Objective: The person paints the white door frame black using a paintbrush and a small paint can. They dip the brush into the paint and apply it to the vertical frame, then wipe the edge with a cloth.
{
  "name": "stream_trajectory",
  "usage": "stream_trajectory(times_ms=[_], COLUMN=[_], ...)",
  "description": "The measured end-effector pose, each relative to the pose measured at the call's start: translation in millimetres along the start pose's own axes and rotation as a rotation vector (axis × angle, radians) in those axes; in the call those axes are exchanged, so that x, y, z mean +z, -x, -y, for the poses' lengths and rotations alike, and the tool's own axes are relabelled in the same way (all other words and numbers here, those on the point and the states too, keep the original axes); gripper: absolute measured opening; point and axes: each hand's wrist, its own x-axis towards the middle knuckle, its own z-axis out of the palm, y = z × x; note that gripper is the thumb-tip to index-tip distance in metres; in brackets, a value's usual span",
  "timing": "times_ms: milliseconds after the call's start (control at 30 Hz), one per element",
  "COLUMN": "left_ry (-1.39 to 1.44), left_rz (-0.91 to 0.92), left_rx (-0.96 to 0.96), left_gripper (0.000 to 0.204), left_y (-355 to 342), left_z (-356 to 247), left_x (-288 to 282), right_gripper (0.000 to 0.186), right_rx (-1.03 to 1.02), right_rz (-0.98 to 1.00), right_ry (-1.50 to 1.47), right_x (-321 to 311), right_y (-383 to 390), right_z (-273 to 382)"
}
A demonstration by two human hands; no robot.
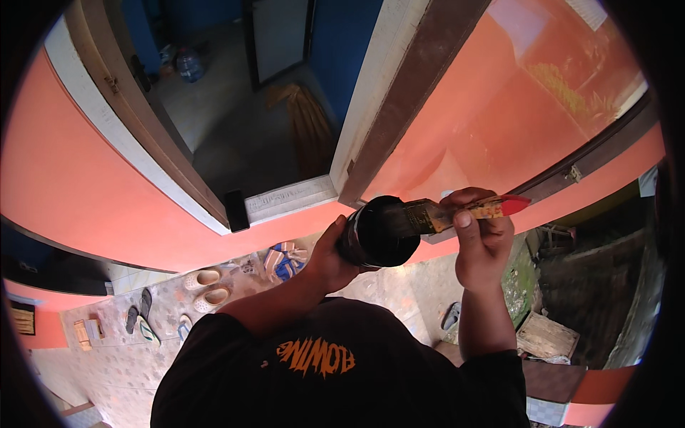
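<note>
My left hand (334, 262) is wrapped round the side of a dark, round can (389, 246), tilted so that its mouth faces up toward me. The inside looks black, and its contents are too dark to make out. My right hand (481, 239) pinches the handle of a paintbrush (435, 216), which has a red tip and yellowish stains. The brush lies nearly level, its dark bristles at the mouth of the can. I cannot tell whether the bristles touch anything inside.
Ahead stands a window frame with white and brown wood (389, 93) in a salmon-coloured wall (107, 171). A black phone (236, 211) rests on the white sill (292, 200). Below left, clogs (212, 298), sandals (148, 332) and a striped cloth (285, 262) lie on the floor.
</note>
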Motion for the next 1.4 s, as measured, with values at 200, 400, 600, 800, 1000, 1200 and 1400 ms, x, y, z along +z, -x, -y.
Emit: stream_trajectory(times_ms=[200, 400, 600, 800, 1000, 1200, 1400], left_ry=[0.008, 0.028, 0.163, 0.195, 0.201, 0.164, 0.215], left_rz=[0.099, 0.061, 0.139, 0.120, 0.067, 0.018, 0.020], left_rx=[0.031, 0.048, 0.053, 0.039, 0.035, 0.020, -0.023], left_gripper=[0.082, 0.076, 0.070, 0.064, 0.061, 0.063, 0.064], left_y=[-2.9, -10.4, -27.4, -40.6, -46.6, -51.1, -56.4], left_z=[8.2, 18.5, 33.8, 49.6, 65.2, 76.3, 77.7], left_x=[12.8, 28.1, 25.2, 20.2, 34.8, 47.6, 50.9], right_gripper=[0.017, 0.023, 0.018, 0.023, 0.018, 0.021, 0.029], right_rx=[-0.093, -0.193, 0.099, 0.159, 0.140, -0.341, -0.651], right_rz=[0.280, 0.592, 0.372, 0.138, 0.230, 0.416, 0.455], right_ry=[0.393, 0.679, 0.417, -0.018, 0.113, 0.567, 0.705], right_x=[-12.2, -14.7, -47.8, -80.8, -95.9, -106.9, -110.6], right_y=[-19.6, -29.9, -35.2, -44.5, -28.4, -27.6, -29.1], right_z=[15.3, 5.4, 1.4, -11.1, -10.4, -7.6, -13.0])
